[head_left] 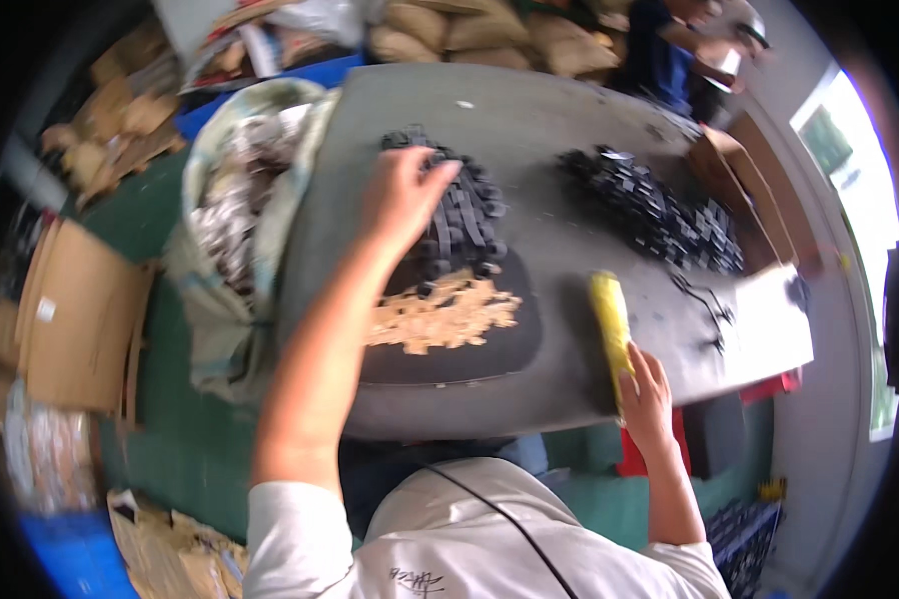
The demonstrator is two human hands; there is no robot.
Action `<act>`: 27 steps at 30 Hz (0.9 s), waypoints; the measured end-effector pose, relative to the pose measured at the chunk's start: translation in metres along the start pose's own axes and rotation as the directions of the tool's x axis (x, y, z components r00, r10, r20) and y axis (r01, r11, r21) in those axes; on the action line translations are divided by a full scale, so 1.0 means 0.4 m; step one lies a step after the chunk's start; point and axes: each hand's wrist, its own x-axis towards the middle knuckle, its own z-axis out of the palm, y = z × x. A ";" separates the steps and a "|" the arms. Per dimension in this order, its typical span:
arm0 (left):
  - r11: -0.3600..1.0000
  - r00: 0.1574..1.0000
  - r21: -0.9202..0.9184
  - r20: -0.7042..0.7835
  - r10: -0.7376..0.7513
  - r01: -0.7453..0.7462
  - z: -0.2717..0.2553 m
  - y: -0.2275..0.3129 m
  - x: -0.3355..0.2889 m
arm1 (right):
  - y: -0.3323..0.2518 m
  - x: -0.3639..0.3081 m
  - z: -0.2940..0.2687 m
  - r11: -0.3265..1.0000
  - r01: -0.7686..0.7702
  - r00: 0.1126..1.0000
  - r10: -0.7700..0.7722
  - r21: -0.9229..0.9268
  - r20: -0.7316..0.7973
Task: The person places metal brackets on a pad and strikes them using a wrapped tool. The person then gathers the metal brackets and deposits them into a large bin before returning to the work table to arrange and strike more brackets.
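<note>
My left hand [407,195] is over a heap of black parts with round ends [459,215], fingers curled down at its far left side. The fingertips are hidden and the hand is slightly blurred, so what they grip cannot be made out. Nearer to me, a spread pile of small flat tan pieces [449,314] rests on a black mat [509,344]. To the right, my right hand [649,394] has its fingers closed about the near end of a long yellow cylinder [610,309], which lies at a slight tilt on the grey table [529,130].
Another heap of black parts [659,210] lies at right, beside an open cardboard box [744,180] and a white sheet [769,319]. Left of the table stands a large woven sack [200,299] with crumpled contents. Another person [669,55] is at the far right.
</note>
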 end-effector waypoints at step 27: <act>0.957 0.925 -0.033 0.249 0.288 -0.289 0.052 0.104 -0.243 | 0.032 0.152 -0.038 0.995 0.080 0.962 -0.059 0.067 -0.266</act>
